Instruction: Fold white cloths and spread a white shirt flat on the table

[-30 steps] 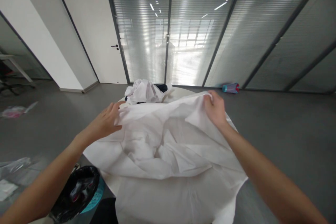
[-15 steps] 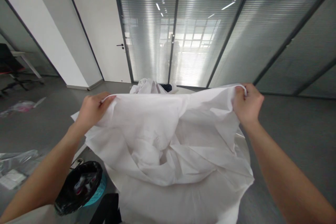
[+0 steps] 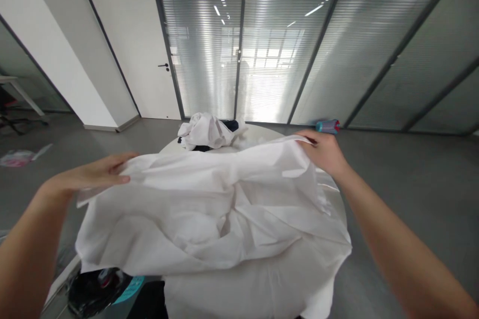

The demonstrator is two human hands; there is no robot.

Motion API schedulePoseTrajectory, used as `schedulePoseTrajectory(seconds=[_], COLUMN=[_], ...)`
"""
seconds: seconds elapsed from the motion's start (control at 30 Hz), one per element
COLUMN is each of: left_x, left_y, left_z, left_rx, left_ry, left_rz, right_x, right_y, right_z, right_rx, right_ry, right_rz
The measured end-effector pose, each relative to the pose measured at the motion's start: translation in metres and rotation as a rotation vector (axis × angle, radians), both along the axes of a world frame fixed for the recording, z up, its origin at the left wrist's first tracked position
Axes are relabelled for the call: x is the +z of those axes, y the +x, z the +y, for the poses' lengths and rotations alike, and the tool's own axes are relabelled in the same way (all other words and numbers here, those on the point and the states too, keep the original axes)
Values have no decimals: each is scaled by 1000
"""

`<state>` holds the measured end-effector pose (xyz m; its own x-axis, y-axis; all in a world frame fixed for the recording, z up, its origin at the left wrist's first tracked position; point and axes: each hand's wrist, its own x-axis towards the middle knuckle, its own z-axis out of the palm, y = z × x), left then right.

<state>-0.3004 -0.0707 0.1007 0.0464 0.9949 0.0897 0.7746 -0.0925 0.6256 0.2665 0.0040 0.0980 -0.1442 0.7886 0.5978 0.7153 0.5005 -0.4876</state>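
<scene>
Grey office floor, glass partitions with blinds behind, round white table [image 3: 262,134] at centre. Large crumpled white fabric garment [image 3: 209,209] spread over the table, draping off the near edge. Left hand [image 3: 93,174] at the garment's far-left edge, fingers stretched nearly flat along the cloth, thumb under; it looks like a loose pinch, but the grip is partly hidden. Right hand [image 3: 324,149] at the far-right corner, fingers closed on the fabric edge, cloth raised slightly between both hands. Second bundle of crumpled white cloth [image 3: 204,130] on the table's far side, well apart from both hands. Black-lined bin [image 3: 97,291] on the floor at lower left. Teal and red cylinder [image 3: 328,126] on the floor just beyond the right hand.
</scene>
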Motion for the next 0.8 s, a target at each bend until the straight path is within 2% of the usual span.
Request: schedulePoseTrajectory(seconds=[0.07,0.1,0.2,0.27,0.37,0.5,0.6,0.7,0.73,0.8], left_x=[-10,-14,-27,-32,-34,-25,-14,-2,2,12], left_y=[-11,-14,-18,-12,9,51,79,88,87,84], left_z=[6,10,21,27,33,44,54,61,61,57], left_rx=[-144,-144,1,42,36,-39,-51,14,46,89], left_ry=[-107,-111,51,144,199,271,368,300,250,182], left_rz=[69,121,235,283,354,470,566,653,678,697], right_x=[13,19,31,31,22,2,-15,-31,-34,-34], right_y=[-13,-17,-15,-1,28,61,76,83,83,75], right_z=[-4,-4,0,8,24,39,41,37,35,29], right_rx=[-57,-88,-178,-223,-294,-389,-440,-462,-467,-501], right_ry=[52,72,121,111,-38,-326,-417,-403,-362,-187], right_rz=[5,-1,-14,-35,-118,-261,-319,-301,-277,-204])
